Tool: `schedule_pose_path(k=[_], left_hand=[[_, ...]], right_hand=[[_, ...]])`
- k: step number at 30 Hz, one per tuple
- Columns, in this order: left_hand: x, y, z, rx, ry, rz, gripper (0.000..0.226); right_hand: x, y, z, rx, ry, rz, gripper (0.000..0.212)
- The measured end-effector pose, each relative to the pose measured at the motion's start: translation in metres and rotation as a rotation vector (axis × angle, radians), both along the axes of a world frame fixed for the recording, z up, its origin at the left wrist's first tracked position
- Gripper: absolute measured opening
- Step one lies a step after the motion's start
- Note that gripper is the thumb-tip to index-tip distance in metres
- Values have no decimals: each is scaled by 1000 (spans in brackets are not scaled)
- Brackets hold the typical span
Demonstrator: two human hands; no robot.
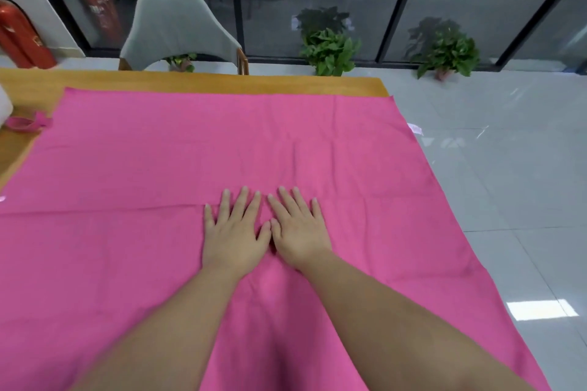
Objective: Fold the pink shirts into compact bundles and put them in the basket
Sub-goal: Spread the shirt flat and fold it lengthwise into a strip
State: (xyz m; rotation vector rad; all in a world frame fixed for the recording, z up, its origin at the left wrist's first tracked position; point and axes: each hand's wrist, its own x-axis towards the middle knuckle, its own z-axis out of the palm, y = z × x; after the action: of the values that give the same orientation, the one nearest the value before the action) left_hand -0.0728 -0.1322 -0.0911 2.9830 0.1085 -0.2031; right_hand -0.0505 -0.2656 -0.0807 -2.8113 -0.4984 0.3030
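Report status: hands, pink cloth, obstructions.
Left hand and right hand flat, pressing pink cloth. Cloth spread over table, unfolded. No basket visible.

- A large pink shirt (190,149) lies spread flat across the wooden table (222,81), covering most of it; its far hem runs straight, just short of the table's far edge; its right side hangs past the table's right edge; a horizontal fold edge crosses the left half at about mid-height; faint creases fan out over the middle
- A smaller piece of pink fabric (28,122) lies bunched at the left edge of the table, just beside the spread shirt's far left corner
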Motion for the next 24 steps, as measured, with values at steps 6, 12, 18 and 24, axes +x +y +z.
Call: schedule_pose_path(k=[6,12,18,24], left_hand=[[0,3,3,65,56,-60,65],[-1,1,4,78,52,-72,68],[-12,-16,11,67,119,-97,64],[-95,-68,3,48,40,-393,67]], right_hand=[[8,-66,-6,-115,-15,-158,59],[3,-161,-4,-202,32,-399,58],[-15,-175,11,-321,59,-482,58],[-104,-112,2,-85,-1,-140,74]])
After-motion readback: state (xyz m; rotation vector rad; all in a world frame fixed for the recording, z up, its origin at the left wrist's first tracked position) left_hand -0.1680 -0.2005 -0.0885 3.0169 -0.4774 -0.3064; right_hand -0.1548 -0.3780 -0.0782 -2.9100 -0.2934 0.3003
